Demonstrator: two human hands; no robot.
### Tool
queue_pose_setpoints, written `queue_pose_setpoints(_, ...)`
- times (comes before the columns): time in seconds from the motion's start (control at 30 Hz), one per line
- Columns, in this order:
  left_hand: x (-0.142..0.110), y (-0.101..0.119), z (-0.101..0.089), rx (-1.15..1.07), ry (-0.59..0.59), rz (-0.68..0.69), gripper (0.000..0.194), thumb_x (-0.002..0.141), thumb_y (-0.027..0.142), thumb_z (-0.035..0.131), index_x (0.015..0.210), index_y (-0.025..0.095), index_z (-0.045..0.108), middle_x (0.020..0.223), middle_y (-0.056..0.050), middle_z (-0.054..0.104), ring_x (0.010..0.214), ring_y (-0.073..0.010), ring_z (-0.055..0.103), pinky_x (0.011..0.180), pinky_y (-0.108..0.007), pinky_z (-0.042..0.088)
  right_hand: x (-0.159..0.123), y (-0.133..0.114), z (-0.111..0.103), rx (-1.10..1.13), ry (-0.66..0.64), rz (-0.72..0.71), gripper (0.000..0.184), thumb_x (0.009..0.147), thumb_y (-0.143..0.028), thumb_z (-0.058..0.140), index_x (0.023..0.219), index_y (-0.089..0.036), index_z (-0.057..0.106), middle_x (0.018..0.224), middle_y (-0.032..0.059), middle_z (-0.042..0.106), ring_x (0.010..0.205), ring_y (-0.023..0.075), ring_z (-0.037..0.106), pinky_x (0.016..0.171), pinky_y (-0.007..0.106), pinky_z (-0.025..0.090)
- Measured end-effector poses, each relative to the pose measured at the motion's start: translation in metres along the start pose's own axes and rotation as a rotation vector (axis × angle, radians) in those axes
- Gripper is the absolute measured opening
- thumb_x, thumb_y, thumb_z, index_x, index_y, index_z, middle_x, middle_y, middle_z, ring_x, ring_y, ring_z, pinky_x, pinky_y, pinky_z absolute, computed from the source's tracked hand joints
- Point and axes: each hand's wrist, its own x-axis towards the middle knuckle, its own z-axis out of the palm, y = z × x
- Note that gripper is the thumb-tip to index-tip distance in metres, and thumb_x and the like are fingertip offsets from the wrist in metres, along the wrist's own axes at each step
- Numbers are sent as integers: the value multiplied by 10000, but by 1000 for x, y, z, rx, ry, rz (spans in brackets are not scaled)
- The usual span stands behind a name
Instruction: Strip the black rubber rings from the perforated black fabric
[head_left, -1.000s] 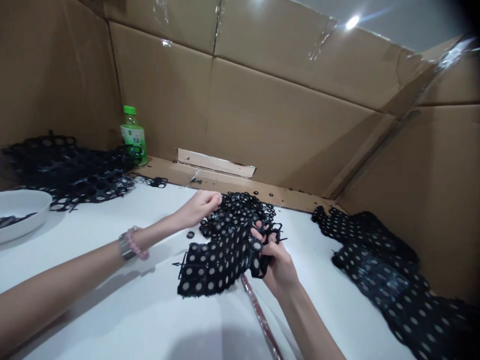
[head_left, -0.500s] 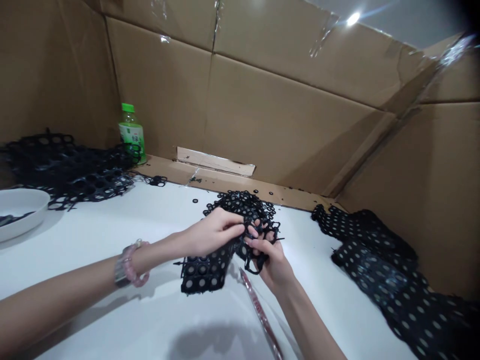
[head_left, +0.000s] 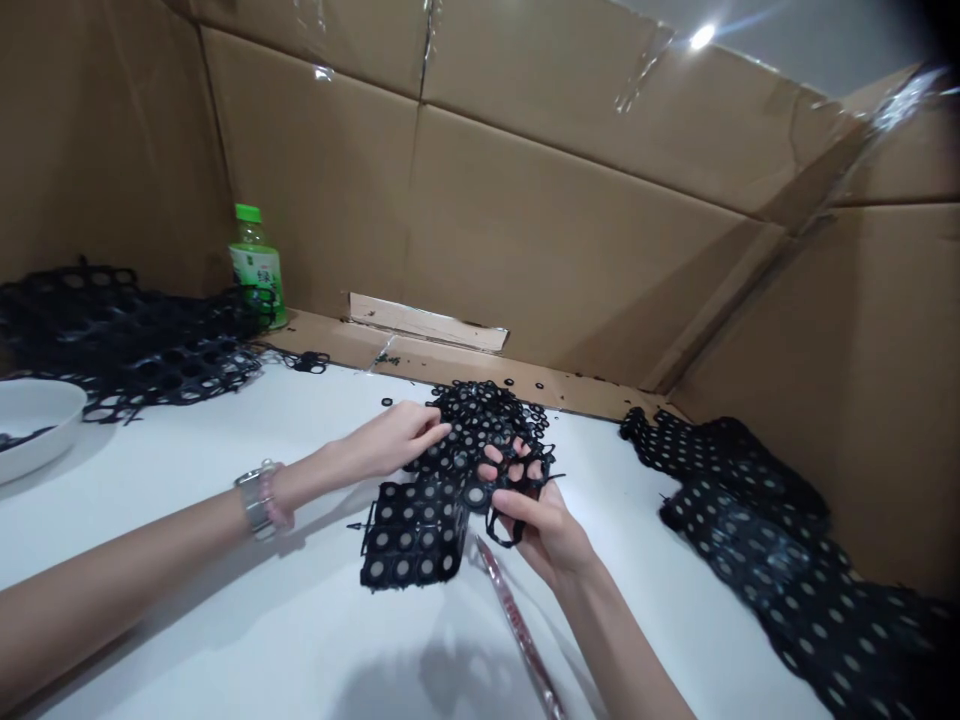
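There are two hands, and they are apart from each other. The right hand (head_left: 541, 512) is closed around the torn end of one black sheet (head_left: 409, 540) with pale dots, which lies at the middle of the table (head_left: 300, 610). The left hand (head_left: 394, 440) has its fingers bent near one pile (head_left: 480, 408) of small black rings; whether it pinches something, one cannot tell. The rings in the pile are too many for counting. One loose ring (head_left: 387, 402) lies to the left of it.

On the left wrist are one watch (head_left: 255, 503) and one bracelet (head_left: 276, 497). One thin stick (head_left: 517, 620) points toward the sheet. At left stand one white bowl (head_left: 64, 425), with dark pieces inside, and one green bottle (head_left: 257, 265), beside one heap of black net (head_left: 127, 330). At right lie more dotted sheets (head_left: 780, 560), overlapping, their number unclear.

The table is white and smooth. Brown cardboard (head_left: 562, 230) walls surround it, and one lamp (head_left: 702, 37) shines above.
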Motion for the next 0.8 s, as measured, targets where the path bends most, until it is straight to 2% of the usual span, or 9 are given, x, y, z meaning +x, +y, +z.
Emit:
queue_pose_setpoints(0.07,-6,24,-7,-11,43,114,386,858,395,348,548,166,362,485,43,385,463,-87,332,486,-213,246,1,2,-1,-18,31,-7,464,506,-22,709,855,-227,483,849,-28,544,772,100,542,689,206,449)
queue_pose_setpoints(0.13,-12,46,-11,7,9,208,386,816,429,427,544,163,361,486,49,367,453,-76,306,464,-211,221,2,5,-3,-40,57,-23,446,513,-31,707,851,-226,490,825,-29,551,768,104,550,714,217,456)
queue_pose_setpoints(0.2,-17,62,-10,30,-42,247,360,788,423,474,557,161,385,501,46,386,448,-72,302,450,-214,204,3,7,-4,-64,79,-46,432,525,-51,704,863,-227,501,792,-30,557,755,109,559,728,229,463)
queue_pose_setpoints(0.27,-19,68,-7,12,-88,242,322,816,379,439,583,158,408,522,36,418,452,-73,316,451,-214,215,4,9,-5,-83,102,-63,435,535,-71,705,887,-233,508,768,-34,562,737,108,560,726,231,468)
queue_pose_setpoints(0.43,-19,63,-1,-161,-171,213,323,880,267,302,598,152,411,576,19,475,511,-84,382,516,-214,286,4,11,-5,-79,127,-73,454,505,-47,713,852,-242,495,791,-50,561,699,76,538,706,193,457)
queue_pose_setpoints(0.57,-20,64,1,-342,-195,64,363,884,268,267,556,154,371,520,33,439,490,-82,389,503,-205,305,5,10,-4,-50,100,-80,462,493,-14,681,837,-238,470,771,-61,505,645,52,497,647,165,439)
queue_pose_setpoints(0.67,-18,63,0,-437,-214,3,361,875,299,283,557,157,378,490,40,422,471,-82,399,489,-199,313,4,5,-2,-37,83,-82,445,495,-11,654,827,-236,460,767,-58,476,627,45,472,585,142,411)
queue_pose_setpoints(0.73,-12,55,-4,-476,-160,-29,344,862,313,306,559,162,368,483,46,404,460,-80,379,469,-198,297,3,2,-2,2,80,-81,438,486,-2,638,813,-232,461,762,-55,472,609,42,460,532,127,386)
queue_pose_setpoints(0.8,-5,41,-10,-516,-39,-87,322,853,326,311,573,171,343,491,53,375,448,-78,346,442,-196,270,1,-2,-3,77,69,-82,426,475,1,622,805,-226,474,739,-56,472,568,37,439,480,117,355)
